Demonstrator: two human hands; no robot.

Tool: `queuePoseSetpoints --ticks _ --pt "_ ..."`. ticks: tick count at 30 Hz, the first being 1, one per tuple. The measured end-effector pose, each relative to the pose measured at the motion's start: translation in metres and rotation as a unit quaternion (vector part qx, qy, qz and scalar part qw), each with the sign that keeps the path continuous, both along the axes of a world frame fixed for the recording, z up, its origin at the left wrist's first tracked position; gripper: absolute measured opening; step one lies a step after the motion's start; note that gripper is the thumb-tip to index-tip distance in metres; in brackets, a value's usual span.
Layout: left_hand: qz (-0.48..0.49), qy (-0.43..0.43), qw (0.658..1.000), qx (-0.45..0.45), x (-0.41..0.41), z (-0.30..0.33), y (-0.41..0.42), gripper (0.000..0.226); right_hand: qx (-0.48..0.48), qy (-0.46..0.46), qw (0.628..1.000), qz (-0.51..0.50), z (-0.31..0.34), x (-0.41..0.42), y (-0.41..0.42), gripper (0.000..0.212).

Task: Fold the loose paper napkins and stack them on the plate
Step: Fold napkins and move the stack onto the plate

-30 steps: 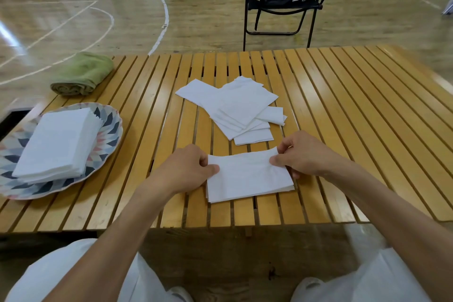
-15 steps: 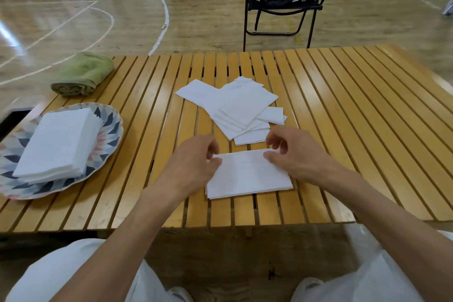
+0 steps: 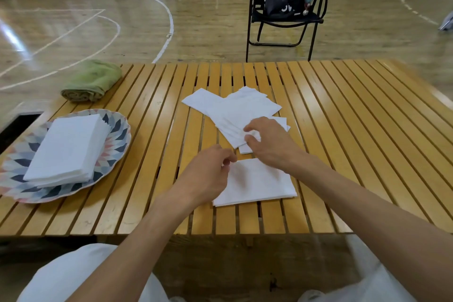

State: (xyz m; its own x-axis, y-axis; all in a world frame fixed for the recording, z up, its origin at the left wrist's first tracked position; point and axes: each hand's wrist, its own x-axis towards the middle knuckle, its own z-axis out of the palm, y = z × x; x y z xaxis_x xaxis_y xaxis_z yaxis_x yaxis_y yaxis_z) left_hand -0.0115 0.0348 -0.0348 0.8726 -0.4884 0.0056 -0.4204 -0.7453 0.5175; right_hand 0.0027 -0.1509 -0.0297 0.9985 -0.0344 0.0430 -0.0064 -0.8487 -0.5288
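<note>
— Where are the napkins right now?
— A folded napkin (image 3: 257,182) lies flat near the front edge of the slatted bench (image 3: 343,130). The loose napkins (image 3: 235,110) sit in a fanned pile just behind it, mid-bench. A neat stack of folded napkins (image 3: 66,148) rests on the patterned plate (image 3: 115,154) at the left.
— And the hands?
— The right hand (image 3: 269,141) reaches over the pile, its grip pinching the near corner of a loose sheet. The left hand (image 3: 208,174) rests at the folded napkin's left edge, fingers curled; whether that grip holds the paper, I cannot tell.
— Anything else?
— A rolled green towel (image 3: 92,81) lies behind the plate
</note>
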Motion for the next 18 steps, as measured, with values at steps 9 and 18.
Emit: queuePoseSetpoints --ticks 9,18 --pt "0.046 -0.017 0.998 -0.038 0.006 0.002 0.008 0.039 -0.184 0.086 0.978 0.045 -0.026 0.043 0.03 0.065" --pt "0.081 -0.041 0.995 -0.042 0.01 0.003 0.008 0.033 -0.121 -0.031 0.992 0.004 -0.003 0.032 0.028 0.045"
